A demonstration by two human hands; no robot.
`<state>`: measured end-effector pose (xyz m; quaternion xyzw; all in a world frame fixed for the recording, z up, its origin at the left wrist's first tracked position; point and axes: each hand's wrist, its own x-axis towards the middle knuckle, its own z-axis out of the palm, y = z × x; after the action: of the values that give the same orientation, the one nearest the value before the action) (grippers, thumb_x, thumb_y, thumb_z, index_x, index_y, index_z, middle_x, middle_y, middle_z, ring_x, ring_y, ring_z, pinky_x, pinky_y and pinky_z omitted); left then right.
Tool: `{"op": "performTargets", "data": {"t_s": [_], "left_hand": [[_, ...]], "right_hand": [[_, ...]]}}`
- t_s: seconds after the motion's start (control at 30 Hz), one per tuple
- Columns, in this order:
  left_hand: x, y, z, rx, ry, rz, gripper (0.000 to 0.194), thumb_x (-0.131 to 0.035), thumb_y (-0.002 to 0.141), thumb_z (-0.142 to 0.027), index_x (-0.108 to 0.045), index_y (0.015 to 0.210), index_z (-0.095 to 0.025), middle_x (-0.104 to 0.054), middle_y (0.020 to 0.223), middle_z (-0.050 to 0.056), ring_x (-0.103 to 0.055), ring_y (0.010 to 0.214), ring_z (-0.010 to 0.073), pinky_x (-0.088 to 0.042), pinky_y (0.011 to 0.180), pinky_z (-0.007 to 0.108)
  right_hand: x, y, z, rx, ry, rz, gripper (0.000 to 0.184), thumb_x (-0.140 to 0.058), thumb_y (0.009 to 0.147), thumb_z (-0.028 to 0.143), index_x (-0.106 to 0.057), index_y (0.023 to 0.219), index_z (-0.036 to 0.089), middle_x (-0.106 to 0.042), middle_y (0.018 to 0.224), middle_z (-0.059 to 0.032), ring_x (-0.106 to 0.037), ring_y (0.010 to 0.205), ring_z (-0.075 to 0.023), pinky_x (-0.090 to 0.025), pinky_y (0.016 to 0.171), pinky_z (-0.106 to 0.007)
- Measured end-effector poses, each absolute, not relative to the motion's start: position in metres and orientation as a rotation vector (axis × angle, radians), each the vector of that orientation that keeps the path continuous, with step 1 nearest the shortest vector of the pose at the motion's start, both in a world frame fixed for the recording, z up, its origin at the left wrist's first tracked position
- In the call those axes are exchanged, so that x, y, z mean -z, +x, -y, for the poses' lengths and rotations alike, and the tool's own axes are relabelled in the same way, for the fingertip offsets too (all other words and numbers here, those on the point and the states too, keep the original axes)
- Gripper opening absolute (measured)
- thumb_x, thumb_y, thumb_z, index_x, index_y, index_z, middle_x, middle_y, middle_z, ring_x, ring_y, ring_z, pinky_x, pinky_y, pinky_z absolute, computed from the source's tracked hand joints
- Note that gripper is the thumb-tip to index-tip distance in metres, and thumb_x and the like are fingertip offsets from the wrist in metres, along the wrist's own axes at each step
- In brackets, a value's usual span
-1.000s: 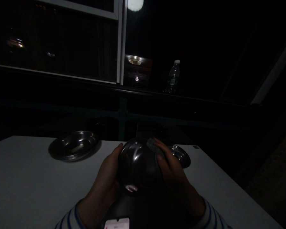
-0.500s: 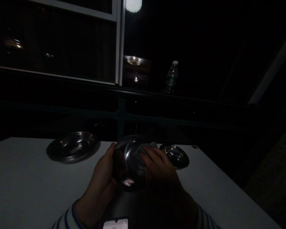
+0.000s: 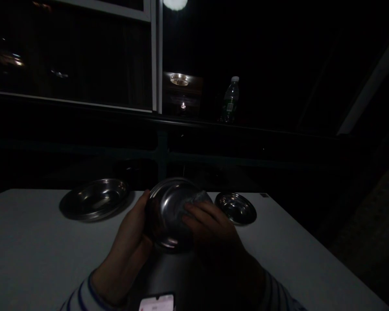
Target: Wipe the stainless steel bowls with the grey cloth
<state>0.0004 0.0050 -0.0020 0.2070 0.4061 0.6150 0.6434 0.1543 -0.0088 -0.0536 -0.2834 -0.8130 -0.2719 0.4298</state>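
In dim light, my left hand (image 3: 129, 239) grips the left rim of a steel bowl (image 3: 168, 211), which is tilted with its inside towards me. My right hand (image 3: 210, 226) lies inside the bowl, fingers closed over a small grey cloth (image 3: 194, 199). Both hands are above the white table (image 3: 35, 250), near its middle. My sleeves are striped.
A larger steel dish (image 3: 95, 199) lies on the table to the left, and a small steel plate (image 3: 236, 208) to the right. A phone (image 3: 157, 302) shows at the bottom edge. On the dark ledge behind stands a plastic bottle (image 3: 229, 100).
The bowl has turned from bottom-up towards me to showing its inside. My right hand with the cloth has moved from the outer right side into the bowl.
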Motion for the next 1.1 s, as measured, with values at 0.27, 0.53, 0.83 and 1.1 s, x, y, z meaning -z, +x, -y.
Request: {"op": "performTargets", "data": {"t_s": [0.27, 0.53, 0.83, 1.1], "left_hand": [[0.005, 0.001, -0.004, -1.287, 0.413, -0.906, 0.016, -0.056, 0.079, -0.023, -0.060, 0.064, -0.018, -0.061, 0.053, -0.002, -0.054, 0.044, 0.0102, -0.043, 0.044, 0.020], [0.015, 0.008, -0.002, -1.293, 0.442, -0.972, 0.018, -0.059, 0.077, -0.029, -0.062, 0.063, -0.017, -0.063, 0.052, -0.001, -0.057, 0.045, 0.0114, -0.045, 0.046, 0.022], [0.020, 0.012, -0.001, -1.298, 0.598, -1.018, 0.026, -0.056, 0.076, -0.039, -0.063, 0.066, -0.016, -0.064, 0.054, -0.001, -0.058, 0.048, 0.0130, -0.045, 0.049, 0.023], [0.018, 0.019, 0.011, -1.211, 0.829, -1.162, 0.037, -0.054, 0.075, -0.044, -0.057, 0.052, -0.016, -0.057, 0.044, 0.000, -0.052, 0.043, 0.0139, -0.038, 0.044, 0.024]], "right_hand": [[0.062, 0.143, 0.012, 0.704, -0.775, 2.010, 0.027, -0.039, 0.087, 0.020, -0.054, 0.110, 0.019, -0.059, 0.117, -0.0033, -0.046, 0.115, -0.0172, -0.042, 0.097, -0.038], [0.077, 0.141, -0.005, 1.016, -0.782, 1.919, 0.037, -0.041, 0.088, 0.031, -0.050, 0.118, 0.013, -0.051, 0.127, -0.0122, -0.034, 0.128, -0.0262, -0.044, 0.095, -0.044], [0.076, 0.160, -0.009, 0.470, -0.948, 1.986, 0.044, -0.025, 0.093, 0.023, -0.033, 0.133, 0.008, -0.038, 0.138, -0.0169, -0.028, 0.132, -0.0205, -0.041, 0.100, -0.041], [0.067, 0.159, -0.005, 0.278, -0.946, 1.879, 0.038, -0.023, 0.094, 0.022, -0.046, 0.123, 0.014, -0.053, 0.125, -0.0108, -0.047, 0.118, -0.0147, -0.046, 0.095, -0.033]]}}
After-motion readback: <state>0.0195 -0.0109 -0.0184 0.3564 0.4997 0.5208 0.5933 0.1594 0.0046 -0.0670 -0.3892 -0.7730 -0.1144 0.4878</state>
